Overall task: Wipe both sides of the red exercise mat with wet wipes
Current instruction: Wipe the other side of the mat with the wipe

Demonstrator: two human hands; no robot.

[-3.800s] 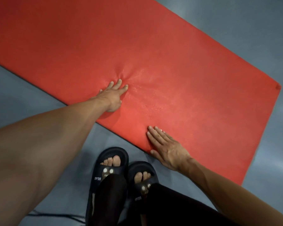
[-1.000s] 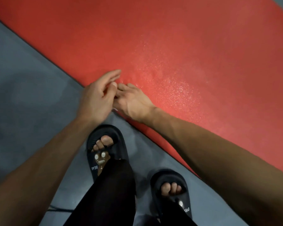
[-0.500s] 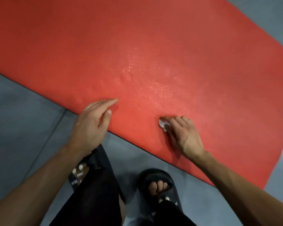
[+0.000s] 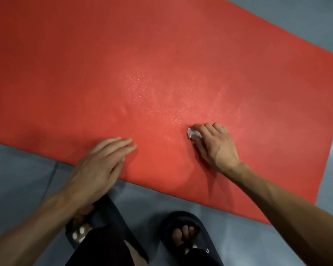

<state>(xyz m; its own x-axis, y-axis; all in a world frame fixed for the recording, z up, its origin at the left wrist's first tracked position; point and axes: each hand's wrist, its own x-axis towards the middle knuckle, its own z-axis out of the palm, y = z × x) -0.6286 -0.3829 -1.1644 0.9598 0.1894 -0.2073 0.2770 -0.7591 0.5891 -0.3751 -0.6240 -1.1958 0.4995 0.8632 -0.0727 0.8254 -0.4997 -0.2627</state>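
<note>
The red exercise mat [image 4: 161, 64] lies flat on the grey floor and fills most of the view. Wet specks glisten near its middle. My right hand [image 4: 213, 146] is on the mat near its front edge, fingers curled over a small crumpled white wet wipe [image 4: 193, 134] that peeks out at the fingertips. My left hand [image 4: 102, 164] sits at the mat's front edge, fingers straight and together, holding nothing.
Grey floor [image 4: 23, 169] borders the mat in front and at the right. My feet in dark slippers [image 4: 185, 235] and my dark trouser legs stand just in front of the mat's edge.
One second ago both hands met at the mat's edge. Since then the right hand has moved rightwards with the wipe, and the left hand stays at the edge.
</note>
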